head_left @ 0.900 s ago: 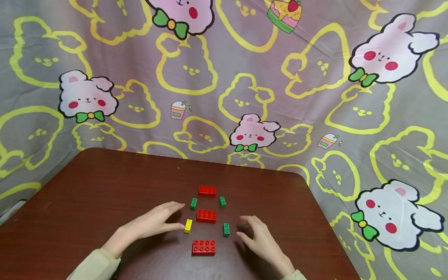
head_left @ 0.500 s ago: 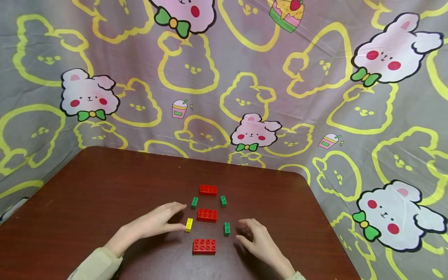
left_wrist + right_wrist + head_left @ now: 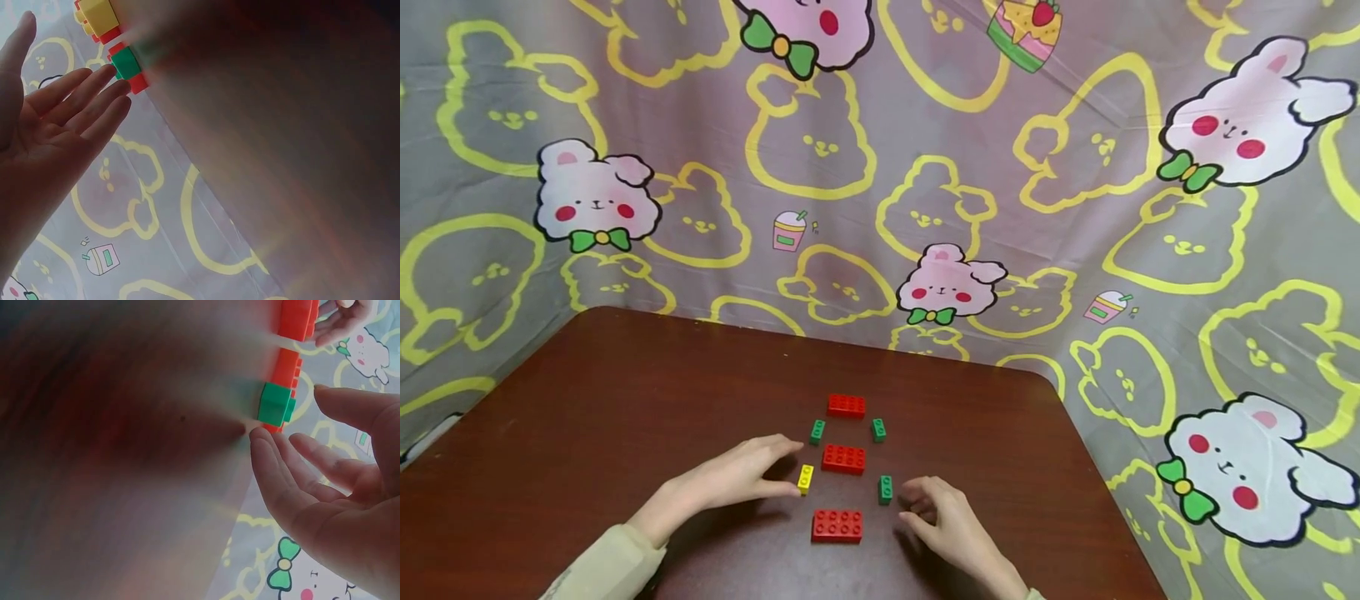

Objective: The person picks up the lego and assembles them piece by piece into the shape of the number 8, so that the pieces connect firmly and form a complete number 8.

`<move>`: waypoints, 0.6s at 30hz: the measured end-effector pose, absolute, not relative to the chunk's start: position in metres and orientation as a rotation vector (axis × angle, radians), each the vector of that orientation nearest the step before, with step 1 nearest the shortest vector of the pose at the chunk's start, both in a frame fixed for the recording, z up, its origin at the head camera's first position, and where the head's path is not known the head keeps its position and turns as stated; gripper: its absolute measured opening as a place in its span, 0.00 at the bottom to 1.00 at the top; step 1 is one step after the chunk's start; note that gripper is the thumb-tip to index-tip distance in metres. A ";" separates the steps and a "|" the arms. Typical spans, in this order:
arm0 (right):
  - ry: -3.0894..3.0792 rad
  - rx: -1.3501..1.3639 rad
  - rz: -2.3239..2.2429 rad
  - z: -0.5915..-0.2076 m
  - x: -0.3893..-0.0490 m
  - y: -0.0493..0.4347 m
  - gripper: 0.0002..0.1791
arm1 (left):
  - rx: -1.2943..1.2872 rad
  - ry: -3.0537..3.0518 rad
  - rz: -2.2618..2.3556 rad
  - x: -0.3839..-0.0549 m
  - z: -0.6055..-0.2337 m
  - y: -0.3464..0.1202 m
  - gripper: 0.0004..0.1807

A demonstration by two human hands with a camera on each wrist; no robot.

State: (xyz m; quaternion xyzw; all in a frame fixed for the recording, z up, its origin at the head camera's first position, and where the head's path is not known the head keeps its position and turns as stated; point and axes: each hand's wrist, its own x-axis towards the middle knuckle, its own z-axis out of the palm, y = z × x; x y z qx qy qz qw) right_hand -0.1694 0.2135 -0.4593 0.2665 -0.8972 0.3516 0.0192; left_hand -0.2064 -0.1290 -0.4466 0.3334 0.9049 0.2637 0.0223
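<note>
No legible text, numbers or brands in any view: tiny marks [image 3: 815, 227] beside the printed drink cups [image 3: 788, 233] on the patterned cloth [image 3: 722, 133] and a faint smudge on the left sleeve [image 3: 613, 560] can't be read.

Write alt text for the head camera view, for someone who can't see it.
A person's left hand and right hand flank seven toy bricks on a dark brown table. Three large red bricks form a column, with one small yellow brick and three small green bricks at its sides. Cartoon-patterned cloth hangs behind.
</note>
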 end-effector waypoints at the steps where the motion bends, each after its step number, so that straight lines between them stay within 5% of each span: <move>1: -2.784 0.828 1.093 -0.459 -0.169 0.213 0.15 | 1.039 2.799 0.818 -0.207 -0.447 -0.129 0.37; 18: -2.792 0.878 1.185 -0.457 -0.163 0.204 0.15 | 1.069 2.785 0.783 -0.204 -0.449 -0.126 0.35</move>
